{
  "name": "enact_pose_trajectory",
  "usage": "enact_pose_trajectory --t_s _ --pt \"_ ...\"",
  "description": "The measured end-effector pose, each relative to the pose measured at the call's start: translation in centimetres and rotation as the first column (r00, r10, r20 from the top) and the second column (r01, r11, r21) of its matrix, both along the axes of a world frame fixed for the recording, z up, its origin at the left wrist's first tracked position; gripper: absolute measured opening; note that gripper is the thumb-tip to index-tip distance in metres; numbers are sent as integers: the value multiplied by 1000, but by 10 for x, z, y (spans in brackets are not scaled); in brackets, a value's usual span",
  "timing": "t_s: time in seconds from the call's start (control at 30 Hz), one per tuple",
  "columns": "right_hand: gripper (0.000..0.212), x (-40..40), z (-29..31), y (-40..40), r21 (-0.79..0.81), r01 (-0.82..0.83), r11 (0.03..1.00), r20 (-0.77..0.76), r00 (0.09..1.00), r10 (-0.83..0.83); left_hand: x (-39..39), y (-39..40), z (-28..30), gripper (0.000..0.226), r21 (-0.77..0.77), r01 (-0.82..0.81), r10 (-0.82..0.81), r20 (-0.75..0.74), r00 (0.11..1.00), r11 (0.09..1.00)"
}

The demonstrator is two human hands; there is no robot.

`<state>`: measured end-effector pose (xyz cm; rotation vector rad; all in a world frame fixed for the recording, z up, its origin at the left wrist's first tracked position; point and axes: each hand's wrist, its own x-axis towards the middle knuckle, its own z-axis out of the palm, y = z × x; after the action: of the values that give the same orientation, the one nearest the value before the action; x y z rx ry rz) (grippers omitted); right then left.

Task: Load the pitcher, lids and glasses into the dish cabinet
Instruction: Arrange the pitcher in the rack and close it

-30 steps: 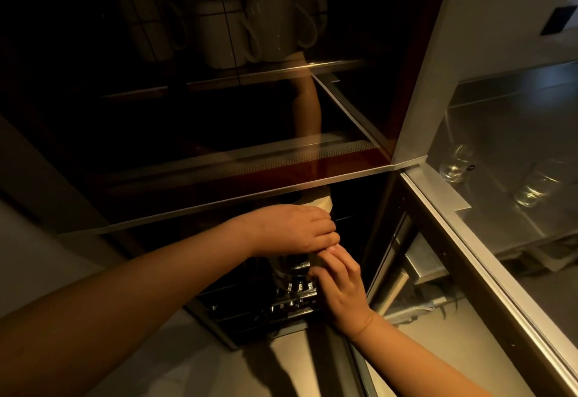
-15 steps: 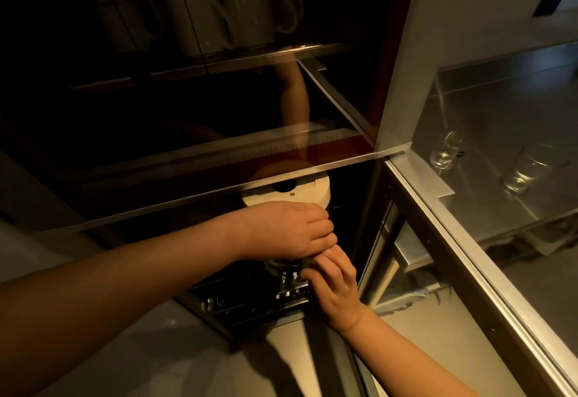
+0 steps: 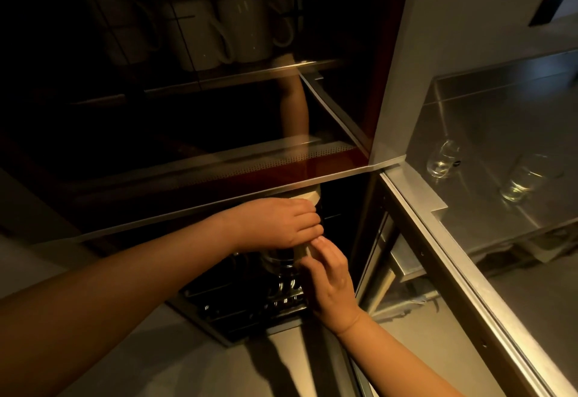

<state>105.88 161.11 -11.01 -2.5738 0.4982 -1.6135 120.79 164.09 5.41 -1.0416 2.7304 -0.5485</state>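
A glass pitcher [image 3: 276, 262] with a white lid [image 3: 312, 197] stands in the lower compartment of the dish cabinet, over a dark wire rack [image 3: 244, 302]. My left hand [image 3: 278, 223] grips the pitcher from above, just under the lid. My right hand [image 3: 328, 277] holds it from the right, with the fingers on a cream-coloured part at its side. Most of the lid is hidden behind the lower edge of the dark glass door [image 3: 219, 205]. Two clear glasses [image 3: 442, 158] [image 3: 525, 182] stand on the steel counter [image 3: 500, 121] to the right.
White mugs [image 3: 244, 27] line the upper shelf behind the dark glass. The cabinet's metal frame [image 3: 438, 259] runs diagonally on the right, between the compartment and the counter. A grey floor shows below.
The white lid, in plain sight half a second ago, is now mostly behind the door's lower edge. Both hands keep their hold on the pitcher.
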Motion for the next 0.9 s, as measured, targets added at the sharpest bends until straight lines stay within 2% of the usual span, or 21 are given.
enact_pose_trajectory --t_s 0.23,0.37,0.47,0.57,0.63,0.7,0.8,0.9 --pt "67 -7 9 9 196 -13 981 -134 990 40 8 0 -7 46 -28 -63 61 -79 995 998" --pt "74 -2 19 12 267 15 963 -165 986 30 6 10 -19 53 -36 -265 250 -236 939 964" --pt "74 4 23 18 339 29 940 -172 985 32 -3 27 -35 65 68 -448 436 -398 807 891" --pt "64 9 23 20 414 -7 910 -130 989 66 -14 47 -57 80 190 -581 584 -515 627 791" --pt "61 11 25 21 440 -35 898 -112 989 93 -21 60 -74 87 266 -642 664 -536 521 719" --pt "63 15 27 20 459 -44 887 -113 988 108 -29 70 -88 91 328 -674 723 -514 462 663" --pt "65 20 30 20 483 -50 874 -124 984 125 -37 76 -98 87 391 -695 769 -515 379 604" --pt "64 23 31 20 511 -80 856 -113 981 159 -43 74 -95 75 454 -677 768 -582 266 579"
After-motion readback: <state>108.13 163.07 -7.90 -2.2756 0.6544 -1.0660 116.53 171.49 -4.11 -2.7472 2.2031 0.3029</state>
